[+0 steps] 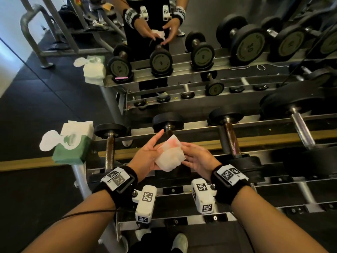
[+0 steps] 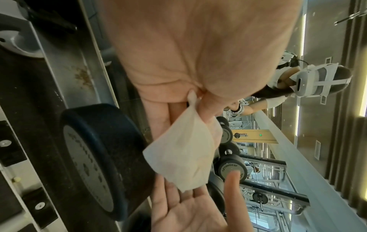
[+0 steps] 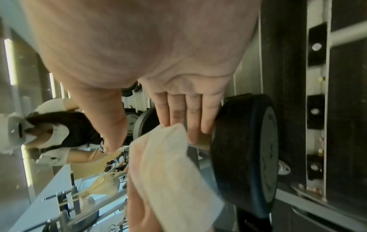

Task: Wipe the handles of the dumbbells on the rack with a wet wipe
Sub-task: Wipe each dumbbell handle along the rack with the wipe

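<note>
The wet wipe (image 1: pixel 169 155) is folded into a pad between the two hands, above the rack (image 1: pixel 200 125) and just short of the second dumbbell handle (image 1: pixel 169 132); a pinkish stain shows on its upper fold; the left hand (image 1: pixel 145 155) holds it from its own side, and in the left wrist view one corner of the wipe (image 2: pixel 186 150) is pinched at the base of the thumb (image 2: pixel 210 106) while the fingers reach forward, straight and close together, the fingertips (image 1: pixel 160 132) ending just beside that handle; the right hand (image 1: pixel 199 158) lies palm-up against the other edge of the pad, its fingers (image 3: pixel 184 116) straight and pressed side by side, not curled round anything; beyond the left fingertips, well apart to that side, a green wipe pack (image 1: pixel 73 145) rests at the rack's end with its lid flap open; another rusty handle (image 1: pixel 110 152) stands between the pack and the left hand; past the right fingers a brown-stained handle (image 1: pixel 230 137) lies on the rack; a mirror (image 1: pixel 182 24) behind the rack repeats the hands.
</note>
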A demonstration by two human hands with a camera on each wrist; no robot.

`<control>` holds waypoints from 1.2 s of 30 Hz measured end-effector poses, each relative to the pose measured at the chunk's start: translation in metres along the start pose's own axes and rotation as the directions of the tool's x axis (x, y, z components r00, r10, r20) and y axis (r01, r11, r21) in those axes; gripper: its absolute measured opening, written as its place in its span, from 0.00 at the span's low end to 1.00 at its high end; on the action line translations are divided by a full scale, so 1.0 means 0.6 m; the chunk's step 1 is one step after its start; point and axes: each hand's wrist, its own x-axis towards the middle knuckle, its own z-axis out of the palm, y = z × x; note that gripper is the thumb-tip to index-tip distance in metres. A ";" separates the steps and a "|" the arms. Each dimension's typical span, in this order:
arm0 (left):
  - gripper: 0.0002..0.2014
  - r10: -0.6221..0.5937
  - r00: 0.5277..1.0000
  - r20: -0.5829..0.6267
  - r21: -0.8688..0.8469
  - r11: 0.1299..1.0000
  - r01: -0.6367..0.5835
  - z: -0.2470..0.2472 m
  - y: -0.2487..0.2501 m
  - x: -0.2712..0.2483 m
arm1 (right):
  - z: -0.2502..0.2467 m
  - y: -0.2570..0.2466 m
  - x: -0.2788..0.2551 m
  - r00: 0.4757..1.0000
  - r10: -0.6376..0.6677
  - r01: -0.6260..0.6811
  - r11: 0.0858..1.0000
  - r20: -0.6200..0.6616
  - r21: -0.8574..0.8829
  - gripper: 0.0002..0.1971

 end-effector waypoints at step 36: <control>0.10 0.040 0.995 -0.086 0.392 0.920 -0.003 -0.067 -0.102 0.024 | 0.017 -0.005 0.110 0.985 -0.160 0.093 0.818 -0.070 -0.568 0.16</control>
